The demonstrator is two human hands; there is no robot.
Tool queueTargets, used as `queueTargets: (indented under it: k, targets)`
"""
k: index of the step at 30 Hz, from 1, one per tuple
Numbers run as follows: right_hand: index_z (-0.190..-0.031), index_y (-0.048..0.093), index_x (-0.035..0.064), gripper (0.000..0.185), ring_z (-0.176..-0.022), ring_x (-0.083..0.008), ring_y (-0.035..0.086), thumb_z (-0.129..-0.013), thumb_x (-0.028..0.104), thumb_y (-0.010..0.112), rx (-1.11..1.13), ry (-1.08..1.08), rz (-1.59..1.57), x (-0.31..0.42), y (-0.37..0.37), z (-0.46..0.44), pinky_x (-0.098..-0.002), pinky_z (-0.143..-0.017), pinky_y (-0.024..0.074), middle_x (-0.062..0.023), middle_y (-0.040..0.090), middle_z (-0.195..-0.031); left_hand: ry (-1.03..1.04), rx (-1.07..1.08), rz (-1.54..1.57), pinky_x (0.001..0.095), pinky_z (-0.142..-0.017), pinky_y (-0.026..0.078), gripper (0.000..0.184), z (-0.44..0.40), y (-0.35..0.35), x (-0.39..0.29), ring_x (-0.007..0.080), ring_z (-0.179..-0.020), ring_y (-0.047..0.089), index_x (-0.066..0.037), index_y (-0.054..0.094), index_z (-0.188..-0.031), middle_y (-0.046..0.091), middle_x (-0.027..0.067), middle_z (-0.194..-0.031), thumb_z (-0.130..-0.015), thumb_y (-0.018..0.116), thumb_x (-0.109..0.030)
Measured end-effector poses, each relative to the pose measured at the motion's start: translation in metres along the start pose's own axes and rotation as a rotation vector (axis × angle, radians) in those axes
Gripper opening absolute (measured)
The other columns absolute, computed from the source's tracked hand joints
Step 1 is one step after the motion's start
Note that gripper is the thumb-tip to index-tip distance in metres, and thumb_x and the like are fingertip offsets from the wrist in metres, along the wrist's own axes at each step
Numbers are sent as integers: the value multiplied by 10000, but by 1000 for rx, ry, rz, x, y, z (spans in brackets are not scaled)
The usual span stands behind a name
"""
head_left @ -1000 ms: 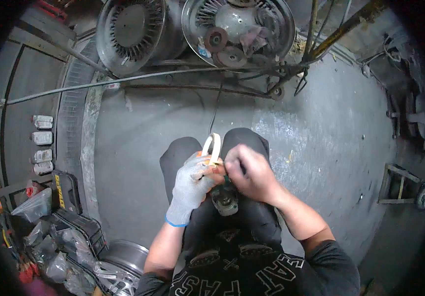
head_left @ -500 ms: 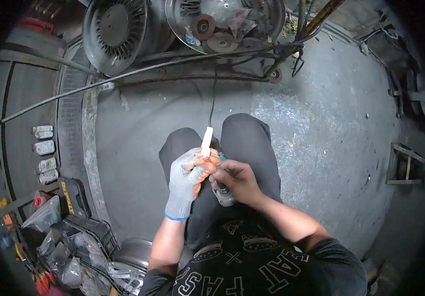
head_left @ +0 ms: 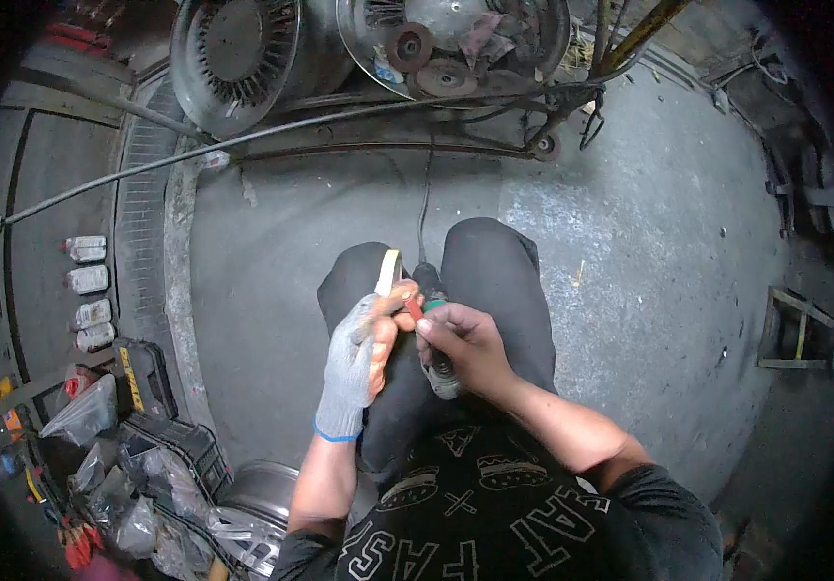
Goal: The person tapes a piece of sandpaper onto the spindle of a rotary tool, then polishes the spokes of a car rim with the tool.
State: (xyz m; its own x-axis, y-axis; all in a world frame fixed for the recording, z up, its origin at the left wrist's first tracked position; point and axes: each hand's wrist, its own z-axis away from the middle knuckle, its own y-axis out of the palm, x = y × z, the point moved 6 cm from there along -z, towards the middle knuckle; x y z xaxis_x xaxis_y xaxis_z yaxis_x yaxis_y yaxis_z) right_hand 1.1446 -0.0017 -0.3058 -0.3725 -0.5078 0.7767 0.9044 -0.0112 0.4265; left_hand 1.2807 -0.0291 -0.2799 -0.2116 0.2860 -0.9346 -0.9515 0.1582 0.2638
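My left hand [head_left: 359,353], in a grey glove with orange fingers, is closed on a roll of pale tape [head_left: 390,272] that stands up from the fingertips. A small red piece [head_left: 413,308] lies between my two hands, at the fingertips of both. My right hand [head_left: 465,344] is bare and pinches the lower end of that red piece between thumb and finger. Between my thighs rests a dark power tool [head_left: 443,378] with a grey head, partly hidden by my right hand; its cable runs away over the floor.
Wheel rims [head_left: 238,63] stand at the top behind a metal bar [head_left: 175,158], one holding abrasive discs [head_left: 446,77]. White bottles [head_left: 88,281] line the left side. A black case [head_left: 146,378], plastic bags and another rim [head_left: 262,494] are lower left. A metal frame [head_left: 795,329] stands right.
The tape roll has moved left and tilted with my left hand. The red piece now shows between my hands. My right hand has drawn in beside my left fingertips, and the view has shifted slightly.
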Motion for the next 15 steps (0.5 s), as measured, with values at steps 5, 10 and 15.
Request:
queueTargets:
  k: [5,10,15]
  targets:
    - [-932,625,29,174,-686,-73,583,-943,202,643,-14,-31,8,0,2,2,-230,-633,464,-4,623,-774,54,-86,-549,306,-725,452,397,25,-21,-23,165,-735,560,25,556,-1284,591,66,-820,-914,535,-117]
    - [-933,615,21,171,-691,-76,585,-947,190,634,-12,-3,-20,-2,3,4,-226,-636,467,-13,627,-787,140,-27,-816,362,-770,452,576,35,-9,-52,303,-774,567,30,389,-1423,637,132,-876,-890,573,-90]
    - [-944,616,17,151,-705,-75,587,-945,167,634,7,-25,-67,0,7,6,-225,-640,473,-22,630,-798,125,-146,-859,373,-805,455,613,41,-10,-48,311,-819,568,53,397,-1414,657,159,-1025,-872,630,-111]
